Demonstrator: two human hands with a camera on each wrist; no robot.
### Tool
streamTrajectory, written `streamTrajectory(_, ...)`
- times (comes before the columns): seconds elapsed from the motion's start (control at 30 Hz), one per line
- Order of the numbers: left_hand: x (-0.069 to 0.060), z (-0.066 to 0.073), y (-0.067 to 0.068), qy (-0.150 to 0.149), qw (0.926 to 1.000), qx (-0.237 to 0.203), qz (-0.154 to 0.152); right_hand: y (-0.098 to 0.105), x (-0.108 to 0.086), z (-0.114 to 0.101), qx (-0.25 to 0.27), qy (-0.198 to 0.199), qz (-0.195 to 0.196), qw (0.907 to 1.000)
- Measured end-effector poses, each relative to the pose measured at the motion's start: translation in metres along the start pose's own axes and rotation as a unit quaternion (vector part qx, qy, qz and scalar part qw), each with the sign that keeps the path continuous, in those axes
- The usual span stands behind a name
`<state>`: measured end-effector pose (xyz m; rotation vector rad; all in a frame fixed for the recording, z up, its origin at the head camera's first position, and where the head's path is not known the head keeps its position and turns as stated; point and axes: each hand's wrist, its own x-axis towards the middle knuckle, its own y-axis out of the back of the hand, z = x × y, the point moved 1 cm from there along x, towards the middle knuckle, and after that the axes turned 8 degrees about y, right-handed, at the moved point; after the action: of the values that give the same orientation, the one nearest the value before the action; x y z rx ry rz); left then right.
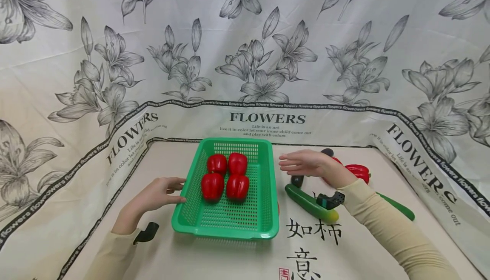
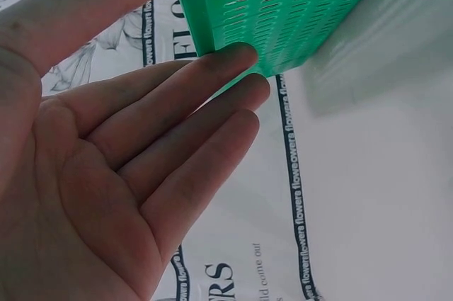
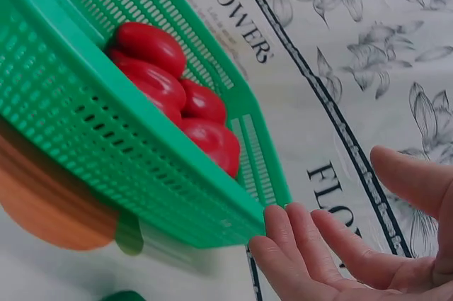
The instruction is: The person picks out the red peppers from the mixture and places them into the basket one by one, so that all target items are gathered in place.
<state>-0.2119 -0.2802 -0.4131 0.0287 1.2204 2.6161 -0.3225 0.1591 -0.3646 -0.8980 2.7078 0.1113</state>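
green basket, long side running away from the person, four red peppers inside, a hand at each side

green basket (image 1: 226, 232): in the middle of the light tablecloth (image 1: 214, 267) area, between the two hands. oblong, long axis runs from the near short end to the far short end, far end leaning slightly right in the head view. opening faces up. cannot tell if its base sits on the cloth or hangs just over it.

contents: four red peppers (image 1: 237, 187), packed two by two, close together, more to the far and left part; perforated floor shows bare at the near end and along the right. red also shows through wall slots in the left wrist view.

left hand (image 1: 158, 195): at the left long rim, thumb up against the rim, other fingers stretched out beside the wall, not clenched. right hand (image 1: 306, 163): just beside the right long rim, fingers extended, grasping nothing; in the right wrist view fingertips overlap the basket corner, contact cannot be told.

right of basket: green cucumber (image 1: 309, 203) lies diagonally, yellow tip toward the person's right, other end pointing up-left. dark vegetable (image 1: 297, 181) near it, partly under the right hand in view. farther right, red pepper (image 1: 359, 172) and long green vegetable (image 1: 399, 207), half covered by the right arm.
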Motion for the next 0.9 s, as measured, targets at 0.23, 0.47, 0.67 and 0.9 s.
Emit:
streamTrajectory(0.23,-0.001,0.001,0.0,-0.005,1.0,0.003,0.006,0.023,-0.011,0.004,0.028,-0.006,0.035,0.999)
streamTrajectory(0.47,-0.001,0.0,0.0,-0.006,0.9999,0.008,0.007,0.046,-0.024,0.009,0.043,-0.014,0.066,0.9968)
streamTrajectory(0.67,0.0,-0.001,0.0,0.0,0.9999,0.011,0.009,0.069,-0.038,0.015,0.05,-0.012,0.093,0.9944)
streamTrajectory(0.9,0.0,-0.001,0.0,-0.007,0.9999,0.008,0.005,0.094,-0.052,0.024,0.096,-0.034,0.139,0.985)
